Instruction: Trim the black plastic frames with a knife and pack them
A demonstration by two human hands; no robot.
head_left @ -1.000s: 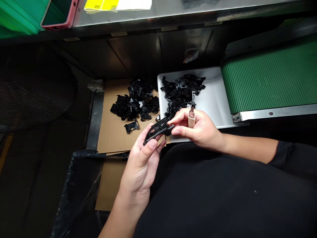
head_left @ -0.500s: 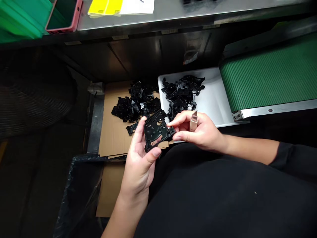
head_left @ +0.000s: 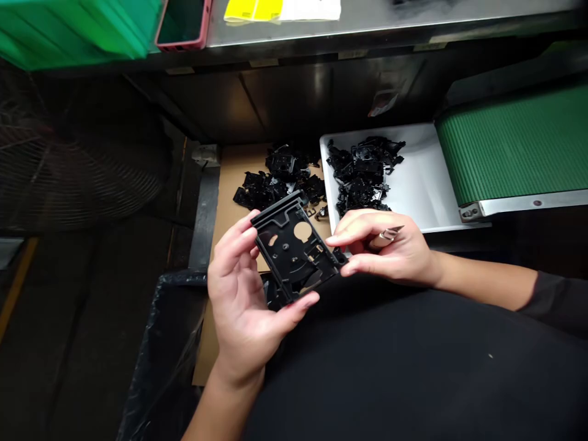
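A flat black plastic part (head_left: 298, 248) with a round cut-out and slots is held up between my two hands. My left hand (head_left: 248, 294) grips its left side, fingertips at the upper edge and thumb at the lower one. With thumb and forefinger, my right hand (head_left: 381, 248) pinches the part's right corner. Tucked in that same hand is a craft knife (head_left: 384, 237), its pointed blade aimed right, away from the part. Beyond the hands, black plastic parts (head_left: 257, 191) lie heaped on cardboard (head_left: 229, 177), and another pile (head_left: 362, 177) lies in a white tray (head_left: 425, 184).
A green conveyor belt (head_left: 519, 141) ends over the tray's right side. A metal shelf (head_left: 376, 24) at the back holds a phone (head_left: 184, 24), yellow labels (head_left: 252, 9) and a green bin (head_left: 82, 30). A fan (head_left: 68, 153) stands left, above a black-lined container (head_left: 160, 343).
The black part has turned so its broad face shows more fully to me. The knife has tilted from upright to pointing right. The whole view has shifted, moving the surroundings rightward.
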